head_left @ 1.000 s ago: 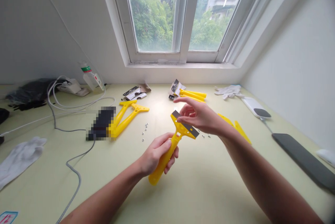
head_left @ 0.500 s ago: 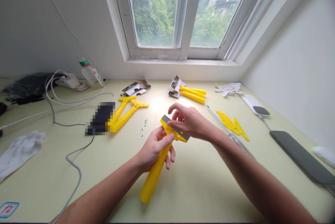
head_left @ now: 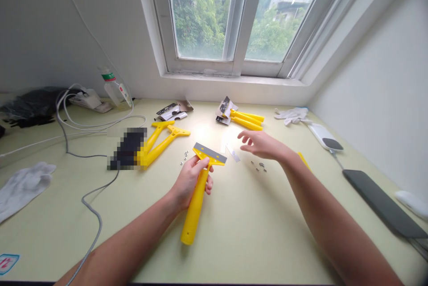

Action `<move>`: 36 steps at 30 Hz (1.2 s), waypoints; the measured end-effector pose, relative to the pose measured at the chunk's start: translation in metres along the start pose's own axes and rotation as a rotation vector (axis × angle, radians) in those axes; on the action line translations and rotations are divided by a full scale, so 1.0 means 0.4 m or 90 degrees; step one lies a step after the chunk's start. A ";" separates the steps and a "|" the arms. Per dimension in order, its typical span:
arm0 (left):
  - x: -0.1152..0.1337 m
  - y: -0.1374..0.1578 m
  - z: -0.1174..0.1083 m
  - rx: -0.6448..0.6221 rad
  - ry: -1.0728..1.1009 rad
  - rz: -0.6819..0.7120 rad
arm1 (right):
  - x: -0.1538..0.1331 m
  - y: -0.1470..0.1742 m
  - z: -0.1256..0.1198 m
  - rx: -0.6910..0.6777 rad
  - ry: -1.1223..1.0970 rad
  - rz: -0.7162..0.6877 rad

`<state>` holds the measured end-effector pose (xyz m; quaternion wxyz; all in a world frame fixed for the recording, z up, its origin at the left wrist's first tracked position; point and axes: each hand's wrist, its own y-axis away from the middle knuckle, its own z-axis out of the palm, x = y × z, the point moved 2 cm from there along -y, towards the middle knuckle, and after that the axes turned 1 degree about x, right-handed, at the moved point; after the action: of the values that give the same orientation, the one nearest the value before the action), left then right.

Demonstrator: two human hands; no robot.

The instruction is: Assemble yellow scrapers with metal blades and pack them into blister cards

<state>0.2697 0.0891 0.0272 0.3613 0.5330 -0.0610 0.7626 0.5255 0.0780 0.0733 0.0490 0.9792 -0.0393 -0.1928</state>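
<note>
My left hand (head_left: 192, 179) is wrapped round the neck of a yellow scraper (head_left: 195, 208), its thumb pressing near the head. A grey blade (head_left: 210, 153) lies across the scraper's head, which points away from me. My right hand (head_left: 262, 144) hovers over the table with its fingers apart and nothing in them. Just left of its fingertips lie thin blades (head_left: 233, 153), partly lost in glare. Several small screws (head_left: 257, 166) are scattered below that hand. Several nuts (head_left: 184, 157) lie left of the scraper's head.
Two yellow scraper handles (head_left: 160, 147) rest at the left by a pixelated dark object (head_left: 129, 147). More yellow handles (head_left: 247, 120) and packaging (head_left: 172, 111) lie at the back. A yellow piece (head_left: 304, 161) shows behind my right forearm. White gloves (head_left: 290, 115) and a bottle (head_left: 115, 89) are farther off.
My right hand has left the scraper's head and moved right, opening. The left hand still holds the scraper, now a little farther left. Blades and screws on the table have come into view.
</note>
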 end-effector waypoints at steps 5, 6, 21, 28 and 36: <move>-0.005 -0.015 -0.013 0.052 0.005 -0.040 | 0.126 0.064 -0.082 -0.005 0.051 0.188; -0.004 -0.014 -0.013 0.056 -0.001 -0.042 | 0.159 0.084 -0.094 -0.003 0.068 0.233; -0.012 -0.006 -0.001 0.070 -0.027 -0.032 | 0.410 0.207 -0.040 0.020 0.048 0.402; -0.008 -0.005 0.004 0.071 0.005 -0.017 | 0.415 0.233 -0.062 0.027 -0.076 0.310; -0.012 -0.003 0.007 0.062 0.005 -0.027 | 0.241 0.253 -0.140 0.149 -0.233 0.205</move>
<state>0.2735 0.0863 0.0240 0.3511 0.5484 -0.0113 0.7588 0.6299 -0.0269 0.0999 -0.0424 0.9081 -0.2247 -0.3507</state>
